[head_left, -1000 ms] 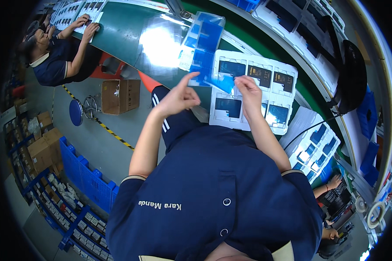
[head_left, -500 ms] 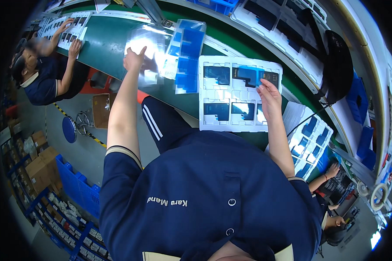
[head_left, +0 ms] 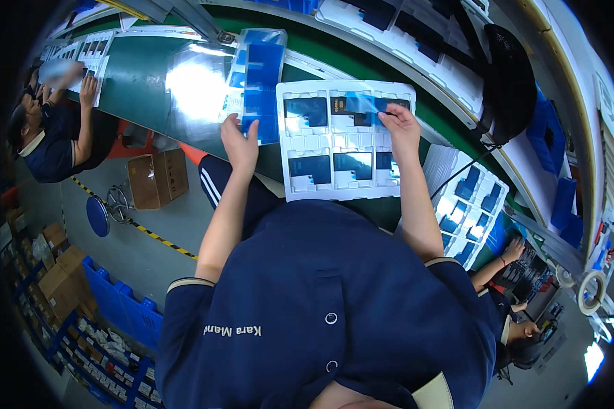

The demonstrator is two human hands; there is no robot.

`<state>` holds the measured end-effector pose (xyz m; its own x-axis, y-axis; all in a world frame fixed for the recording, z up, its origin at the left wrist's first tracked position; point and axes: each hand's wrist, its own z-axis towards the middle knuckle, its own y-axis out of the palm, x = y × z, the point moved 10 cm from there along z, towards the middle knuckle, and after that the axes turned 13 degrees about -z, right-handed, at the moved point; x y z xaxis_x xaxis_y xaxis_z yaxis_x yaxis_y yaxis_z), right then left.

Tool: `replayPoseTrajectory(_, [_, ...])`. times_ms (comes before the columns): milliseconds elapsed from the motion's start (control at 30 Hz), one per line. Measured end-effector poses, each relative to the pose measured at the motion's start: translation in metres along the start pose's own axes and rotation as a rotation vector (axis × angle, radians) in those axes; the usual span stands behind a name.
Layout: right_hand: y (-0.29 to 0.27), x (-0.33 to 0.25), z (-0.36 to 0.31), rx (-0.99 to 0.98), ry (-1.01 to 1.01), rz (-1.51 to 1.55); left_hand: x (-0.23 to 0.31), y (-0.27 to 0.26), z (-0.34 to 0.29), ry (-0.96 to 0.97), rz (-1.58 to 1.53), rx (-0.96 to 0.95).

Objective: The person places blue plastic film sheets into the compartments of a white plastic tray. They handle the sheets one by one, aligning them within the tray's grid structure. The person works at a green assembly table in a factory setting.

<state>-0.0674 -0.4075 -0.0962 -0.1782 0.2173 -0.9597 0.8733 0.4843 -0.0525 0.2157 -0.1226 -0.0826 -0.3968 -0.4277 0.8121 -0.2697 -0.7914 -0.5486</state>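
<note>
Left hand [head_left: 241, 144] is now off the glossy clear plastic sheets [head_left: 192, 88], where it was half a second ago, and is closer to the white moulded plastic tray [head_left: 305, 142]; the right hand [head_left: 402, 128] stays over the tray's upper right. Head view, the only one: left thumb and fingers spread apart, nothing seen in them, at the near edge of the flat blue film sheets in clear plastic [head_left: 262, 82]; contact cannot be told. Right thumb and index finger drawn together, apparently pinching the right end of a translucent blue film strip [head_left: 363, 102]. Strip lies across the upper middle pocket, partly over a flat black rectangular pack with gold print [head_left: 338, 105]. Step in hand, as I judge it: placing film on that pack. Next move probably calls for lining up the strip and pressing it flat, perhaps with the free left fingers. Flat dark packs with blue film, as at lower middle [head_left: 353, 163], fill other pockets. Right hand and forearm hide part of the right column. Stacked white plastic trays [head_left: 435, 170] stand to the right, crossed by a thin black cord [head_left: 457, 173]. Glare whites out the clear sheets on the green bench top [head_left: 133, 68]. Co-worker in dark short sleeves [head_left: 56, 153] at far left, well apart.
</note>
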Motion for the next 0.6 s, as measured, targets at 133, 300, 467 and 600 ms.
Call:
replayPoseTrajectory(133, [0.012,-0.004,0.007,-0.007,-0.037,0.033,-0.022,-0.004,0.007,-0.068,-0.120,-0.076])
replayPoseTrajectory(300, [0.020,0.007,0.011,0.032,-0.114,-0.107,-0.016,-0.005,0.015,-0.142,-0.115,-0.090])
replayPoseTrajectory(467, [0.026,0.008,0.014,0.033,-0.136,-0.079,-0.023,-0.005,0.011,-0.161,-0.154,-0.047])
replayPoseTrajectory(600, [0.027,0.011,0.017,0.044,-0.139,-0.110,-0.024,-0.004,0.009,-0.160,-0.185,-0.061])
